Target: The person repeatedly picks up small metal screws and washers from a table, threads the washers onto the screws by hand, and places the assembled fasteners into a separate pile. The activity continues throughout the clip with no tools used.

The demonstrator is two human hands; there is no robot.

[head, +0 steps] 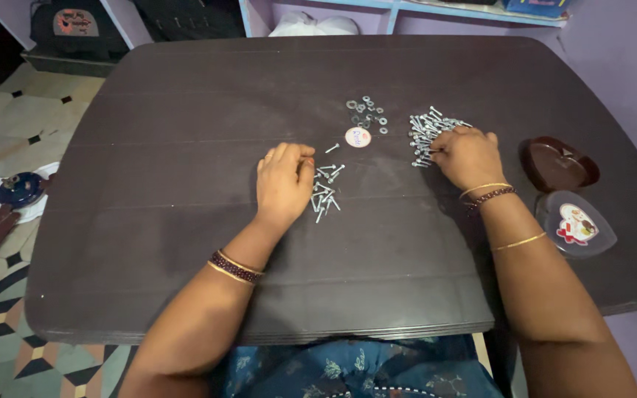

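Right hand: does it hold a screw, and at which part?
Cannot be told. The right hand rests on the screw pile; its fingertips hide any grip.

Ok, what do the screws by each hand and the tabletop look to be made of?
Screws by the left hand and under the right hand: likely steel, bright silvery plated, with sharp glints. Table: probably laminate or plastic, dark brown matte, with faint straight seams; wood cannot be ruled out.

Screws shiny bright metal; nuts same; table dark matt wood-look top; heart box glossy brown plastic
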